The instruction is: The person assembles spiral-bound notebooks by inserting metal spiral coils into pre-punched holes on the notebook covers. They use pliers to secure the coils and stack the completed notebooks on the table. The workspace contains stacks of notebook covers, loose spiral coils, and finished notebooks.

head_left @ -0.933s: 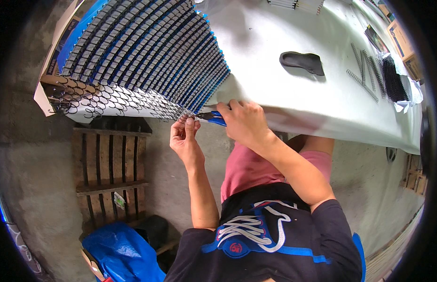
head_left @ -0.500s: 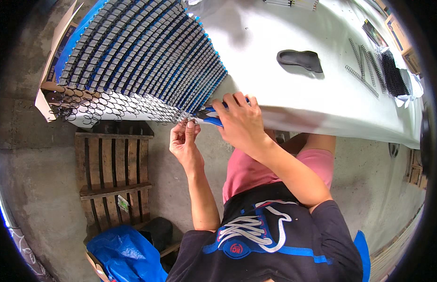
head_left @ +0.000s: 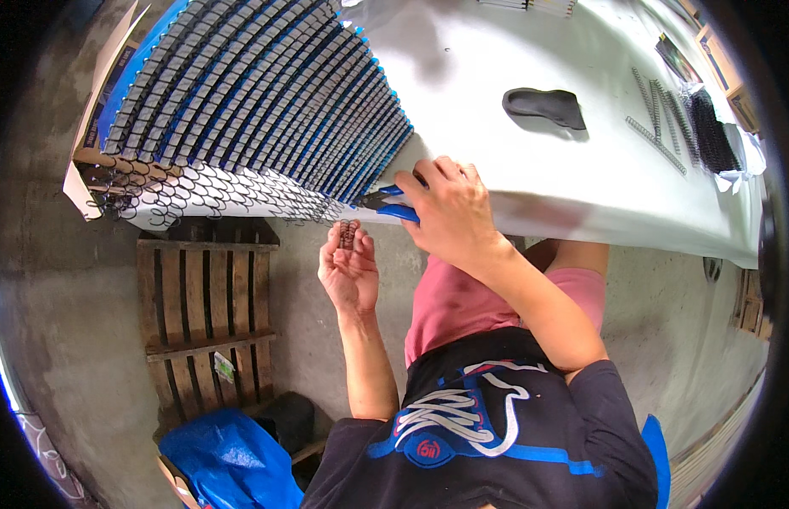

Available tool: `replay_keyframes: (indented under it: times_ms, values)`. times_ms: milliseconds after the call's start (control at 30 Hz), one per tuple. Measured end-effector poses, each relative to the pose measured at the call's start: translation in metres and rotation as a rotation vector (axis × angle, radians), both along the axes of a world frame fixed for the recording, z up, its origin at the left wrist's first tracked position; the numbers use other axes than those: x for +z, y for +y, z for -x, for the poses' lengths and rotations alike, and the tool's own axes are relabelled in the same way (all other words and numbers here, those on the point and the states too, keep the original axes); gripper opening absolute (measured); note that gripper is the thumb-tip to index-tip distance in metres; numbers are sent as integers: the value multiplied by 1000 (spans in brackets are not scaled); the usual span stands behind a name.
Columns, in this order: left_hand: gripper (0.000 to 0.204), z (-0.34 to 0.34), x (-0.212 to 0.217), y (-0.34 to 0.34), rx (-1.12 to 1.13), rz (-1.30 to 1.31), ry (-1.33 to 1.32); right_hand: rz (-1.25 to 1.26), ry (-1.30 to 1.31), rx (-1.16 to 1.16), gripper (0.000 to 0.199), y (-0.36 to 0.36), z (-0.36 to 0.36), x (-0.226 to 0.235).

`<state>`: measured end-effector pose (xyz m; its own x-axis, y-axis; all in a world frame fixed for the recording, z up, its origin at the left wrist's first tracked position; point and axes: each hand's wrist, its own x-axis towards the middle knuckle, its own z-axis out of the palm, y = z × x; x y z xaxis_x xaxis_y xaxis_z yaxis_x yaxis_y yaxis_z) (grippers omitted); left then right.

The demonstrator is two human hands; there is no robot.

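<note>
Rows of spiral-bound booklets (head_left: 259, 93) with black coils and blue edges lie spread at the upper left. Loose black coil ends (head_left: 233, 195) stick out past their near edge, hanging over the table's side. My right hand (head_left: 454, 208) is wrapped round blue-handled pliers (head_left: 398, 210), whose jaws sit at the nearest booklets' corner, beside the last coil ends. Below them, my left hand (head_left: 352, 271) is palm up, with short cut coil pieces (head_left: 348, 233) between its fingers.
A dark insole-shaped piece (head_left: 544, 109) lies on the white-covered table (head_left: 462, 110). Spare coils (head_left: 657, 127) and a black coil bundle (head_left: 712, 136) sit at the right. On the floor are a wooden pallet (head_left: 208, 297) and a blue plastic bag (head_left: 229, 458). A cardboard box (head_left: 85, 182) stands at the left.
My left hand has drawn a little down and right from the coil ends, turning palm up and showing the coil pieces. The right hand has shifted slightly right with the pliers.
</note>
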<state>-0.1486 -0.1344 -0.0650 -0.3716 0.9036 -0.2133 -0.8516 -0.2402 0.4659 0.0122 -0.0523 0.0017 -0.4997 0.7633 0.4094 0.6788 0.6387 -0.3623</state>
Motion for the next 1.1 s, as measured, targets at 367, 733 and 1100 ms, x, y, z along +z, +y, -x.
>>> replay_keyframes:
  times_ms: [367,733,1100]
  values:
    - [24,-9,27,16,94,62,310,-52,-30,-28,38,0,11,-6]
    - [12,-16,26,22,261,203,763,-2,40,55,26,6,12,-6]
    - [18,-18,35,20,317,266,1041,191,-104,-12,32,9,7,-11]
